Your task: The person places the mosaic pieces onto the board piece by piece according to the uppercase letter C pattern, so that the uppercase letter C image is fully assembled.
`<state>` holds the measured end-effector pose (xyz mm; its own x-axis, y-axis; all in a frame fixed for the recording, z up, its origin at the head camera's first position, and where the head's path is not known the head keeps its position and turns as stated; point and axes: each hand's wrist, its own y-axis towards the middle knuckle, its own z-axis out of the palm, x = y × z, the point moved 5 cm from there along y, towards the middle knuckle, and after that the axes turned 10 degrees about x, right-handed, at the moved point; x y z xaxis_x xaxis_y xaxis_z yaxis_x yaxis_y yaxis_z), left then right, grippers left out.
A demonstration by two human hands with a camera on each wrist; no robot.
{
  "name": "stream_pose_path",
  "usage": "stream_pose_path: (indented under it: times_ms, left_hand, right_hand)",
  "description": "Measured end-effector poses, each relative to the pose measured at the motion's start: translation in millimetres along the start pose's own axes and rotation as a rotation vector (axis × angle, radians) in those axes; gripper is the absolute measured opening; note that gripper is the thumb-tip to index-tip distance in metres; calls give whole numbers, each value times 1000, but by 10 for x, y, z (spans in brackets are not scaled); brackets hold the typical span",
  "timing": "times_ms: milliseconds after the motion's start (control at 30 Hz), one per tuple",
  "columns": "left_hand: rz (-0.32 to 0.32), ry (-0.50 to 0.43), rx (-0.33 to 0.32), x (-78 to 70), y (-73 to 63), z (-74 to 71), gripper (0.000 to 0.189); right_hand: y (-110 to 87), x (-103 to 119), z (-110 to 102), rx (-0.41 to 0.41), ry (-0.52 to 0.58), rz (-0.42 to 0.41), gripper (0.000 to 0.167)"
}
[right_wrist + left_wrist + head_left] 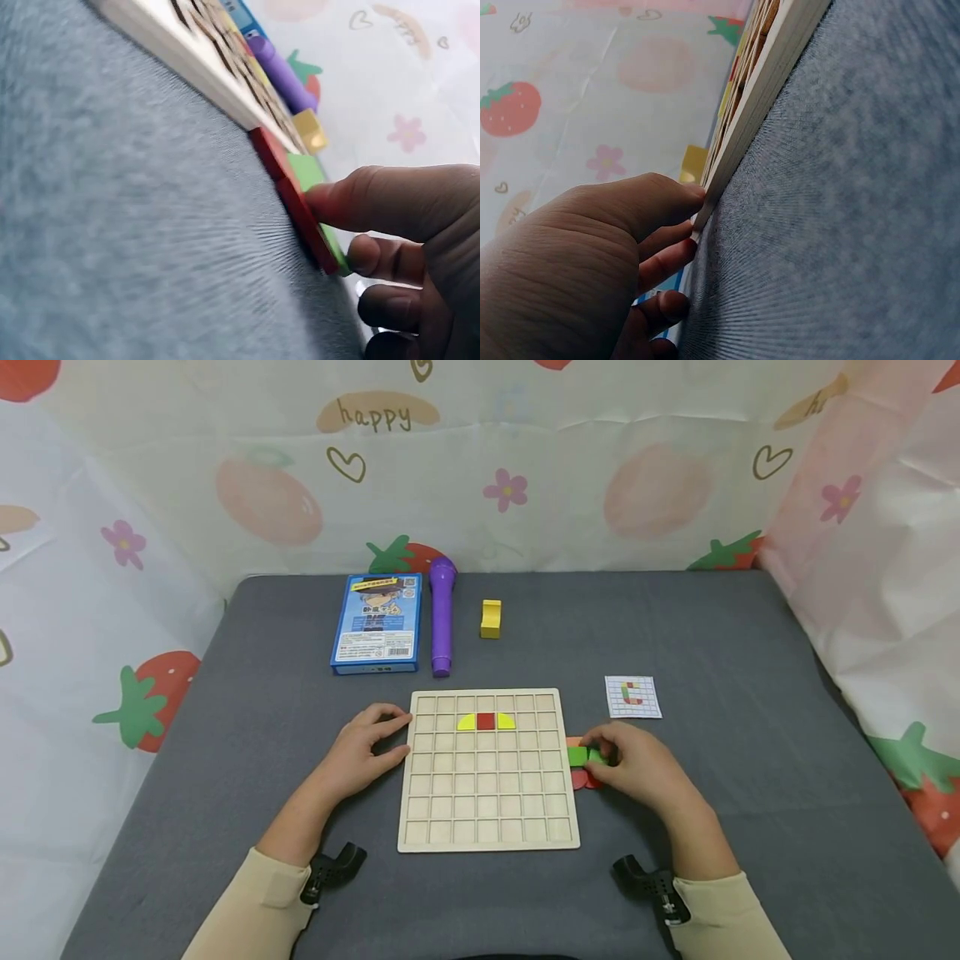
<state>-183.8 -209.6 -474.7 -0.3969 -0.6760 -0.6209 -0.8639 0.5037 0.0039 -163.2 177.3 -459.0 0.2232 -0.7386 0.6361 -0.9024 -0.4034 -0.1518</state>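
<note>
A square wooden grid board [486, 785] lies on the table; in one upper row a red square tile [486, 721] sits between two yellow quarter-round tiles [467, 722]. Fingertips of my left hand [358, 756] touch the board's left edge, thumb and fingers spread; the left wrist view shows the thumb at the rim. At the right edge, several loose pieces lie together: an orange one [573, 742], green blocks [577, 757] and red rounded ones [579, 779]. My right hand [637, 764] pinches the outer green block [336, 251] between thumb and forefinger.
Beyond the right hand lies a small pattern card [633, 697] with a coloured figure on a grid. Behind the board are a blue box [377, 623], a purple microphone [442, 618] and a yellow block [491, 619]. A printed cloth hangs at the table's back.
</note>
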Motion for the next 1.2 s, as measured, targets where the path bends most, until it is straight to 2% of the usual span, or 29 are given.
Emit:
stream_pose_path:
  times_ms: [200,367,633,1000,1200]
  left_hand:
    - [-3,-4,1,-2,2,1,51]
    - [-9,-3,3,-5,6,-2,51]
    - [-5,-5,6,-2,0,2,51]
    - [9,-3,5,11,14,10,51]
    - [7,1,3,11,14,9,50]
  right_hand:
    - [4,20,16,-28,-106,-15,20]
    - [0,49,-21,-37,-136,-21,20]
    - [49,130,-168,-49,-34,-22,21]
    - [196,459,-295,-158,9,-148,26]
    - [323,650,-246,-132,40,-192,26]
